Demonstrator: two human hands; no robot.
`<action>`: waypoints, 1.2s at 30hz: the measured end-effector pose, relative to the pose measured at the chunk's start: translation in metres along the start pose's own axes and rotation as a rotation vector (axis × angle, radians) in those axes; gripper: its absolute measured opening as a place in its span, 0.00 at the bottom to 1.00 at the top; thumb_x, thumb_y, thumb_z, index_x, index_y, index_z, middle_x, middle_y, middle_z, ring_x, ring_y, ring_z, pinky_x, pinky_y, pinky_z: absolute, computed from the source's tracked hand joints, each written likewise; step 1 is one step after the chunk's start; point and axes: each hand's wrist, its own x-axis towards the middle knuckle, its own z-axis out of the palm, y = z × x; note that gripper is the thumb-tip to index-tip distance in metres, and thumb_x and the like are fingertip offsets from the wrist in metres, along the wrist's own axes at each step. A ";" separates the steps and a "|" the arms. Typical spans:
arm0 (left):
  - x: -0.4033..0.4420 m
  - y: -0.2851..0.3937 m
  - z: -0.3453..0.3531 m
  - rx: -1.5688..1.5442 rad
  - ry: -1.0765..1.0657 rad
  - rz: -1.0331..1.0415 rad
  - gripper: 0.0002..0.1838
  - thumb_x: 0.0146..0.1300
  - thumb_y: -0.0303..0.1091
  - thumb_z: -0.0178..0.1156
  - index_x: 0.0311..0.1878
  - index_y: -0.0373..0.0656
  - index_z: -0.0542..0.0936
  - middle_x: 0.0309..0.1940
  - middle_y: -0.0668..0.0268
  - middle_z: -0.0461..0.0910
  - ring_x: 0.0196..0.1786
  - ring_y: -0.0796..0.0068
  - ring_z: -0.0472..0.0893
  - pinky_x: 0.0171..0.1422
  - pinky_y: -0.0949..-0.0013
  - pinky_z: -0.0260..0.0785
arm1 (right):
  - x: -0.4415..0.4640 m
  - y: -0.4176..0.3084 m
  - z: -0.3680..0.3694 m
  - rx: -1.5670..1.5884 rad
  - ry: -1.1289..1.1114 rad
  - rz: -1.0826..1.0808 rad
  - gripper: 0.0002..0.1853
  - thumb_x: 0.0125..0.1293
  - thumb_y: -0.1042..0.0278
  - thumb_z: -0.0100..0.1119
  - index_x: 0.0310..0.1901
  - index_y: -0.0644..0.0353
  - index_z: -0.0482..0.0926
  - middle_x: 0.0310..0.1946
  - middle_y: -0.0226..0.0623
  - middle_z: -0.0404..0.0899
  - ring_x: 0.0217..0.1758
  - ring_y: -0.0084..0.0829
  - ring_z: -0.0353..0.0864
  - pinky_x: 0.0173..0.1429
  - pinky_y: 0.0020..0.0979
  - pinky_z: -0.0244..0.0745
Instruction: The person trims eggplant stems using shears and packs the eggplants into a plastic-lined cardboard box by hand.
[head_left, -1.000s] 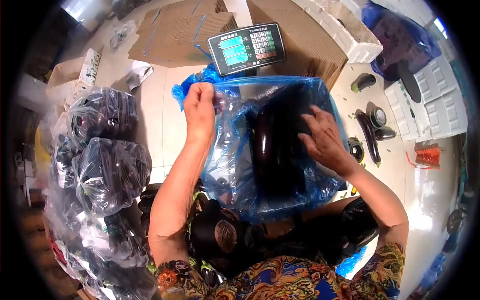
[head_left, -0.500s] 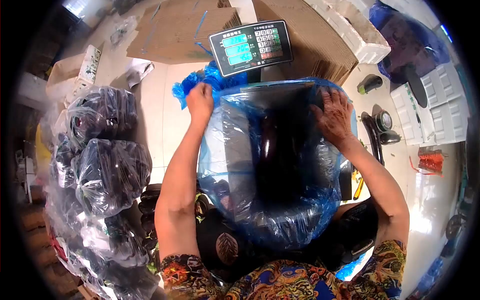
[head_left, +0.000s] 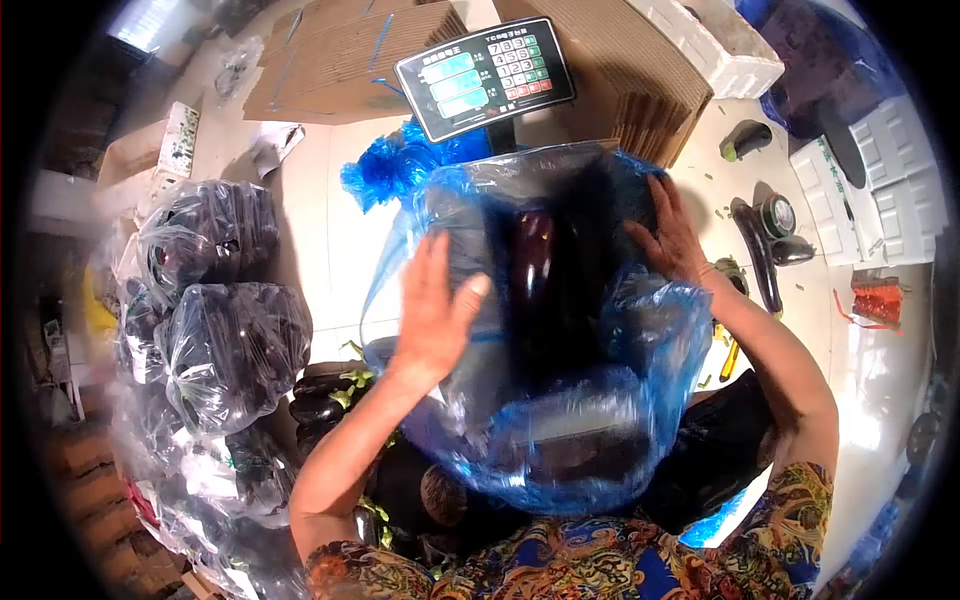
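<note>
A blue plastic bag (head_left: 655, 330) lines an open-topped container on my lap side, its film spread over the rim. Glossy dark eggplants (head_left: 534, 250) lie inside, partly lost in shadow. My left hand (head_left: 435, 310) is at the bag's left side, fingers stretched out and slightly blurred, holding nothing. On the right rim, my right hand (head_left: 675, 240) rests against the film with its fingers apart. Right behind the bag stands a scale display (head_left: 487, 80) with lit readouts and a keypad. Crumpled blue bags (head_left: 390, 165) lie at its left.
Clear-bagged packs of eggplants (head_left: 240, 350) are stacked on the left. Flattened cardboard (head_left: 345, 60) lies at the back. Loose eggplants (head_left: 755, 255), a tape roll (head_left: 777, 215) and a yellow-handled tool (head_left: 730, 358) are on the floor at right, near white foam boxes (head_left: 875, 190).
My left hand has let go of the bag's far left edge and come down toward me, opening. My right hand has shifted slightly down. The bag's film at right has bunched inward.
</note>
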 end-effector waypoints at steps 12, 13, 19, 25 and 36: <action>-0.001 -0.062 0.112 -1.044 -0.120 -0.212 0.33 0.73 0.42 0.41 0.77 0.39 0.50 0.74 0.50 0.57 0.76 0.59 0.57 0.78 0.64 0.48 | -0.051 0.007 0.038 0.356 -0.120 0.100 0.30 0.75 0.56 0.38 0.74 0.61 0.53 0.73 0.53 0.53 0.77 0.51 0.54 0.78 0.40 0.50; -0.002 -0.060 0.102 -0.986 -0.132 -0.134 0.37 0.75 0.48 0.42 0.79 0.44 0.42 0.73 0.57 0.57 0.72 0.63 0.60 0.76 0.61 0.51 | -0.051 0.011 0.035 0.358 -0.177 0.061 0.32 0.76 0.53 0.38 0.75 0.60 0.51 0.74 0.53 0.51 0.78 0.51 0.52 0.78 0.40 0.49; -0.005 -0.077 0.064 -1.324 -0.459 -0.381 0.45 0.68 0.35 0.56 0.80 0.57 0.39 0.72 0.54 0.59 0.71 0.59 0.62 0.75 0.60 0.52 | -0.029 0.035 -0.001 0.516 -0.661 0.260 0.39 0.75 0.43 0.42 0.78 0.49 0.39 0.78 0.48 0.43 0.81 0.43 0.44 0.80 0.36 0.42; -0.041 -0.070 0.051 -1.542 -0.425 -0.504 0.46 0.53 0.38 0.69 0.75 0.45 0.58 0.67 0.61 0.68 0.67 0.64 0.69 0.71 0.61 0.62 | -0.056 -0.002 -0.009 0.487 -0.595 0.399 0.42 0.74 0.42 0.45 0.78 0.54 0.38 0.78 0.51 0.44 0.80 0.44 0.46 0.79 0.34 0.43; -0.124 -0.131 -0.006 -1.192 -0.070 -0.317 0.36 0.58 0.34 0.66 0.71 0.42 0.65 0.61 0.51 0.74 0.60 0.60 0.77 0.63 0.61 0.72 | -0.143 -0.020 -0.084 -0.375 -0.849 0.093 0.52 0.54 0.63 0.67 0.76 0.52 0.44 0.49 0.53 0.79 0.52 0.55 0.78 0.57 0.45 0.74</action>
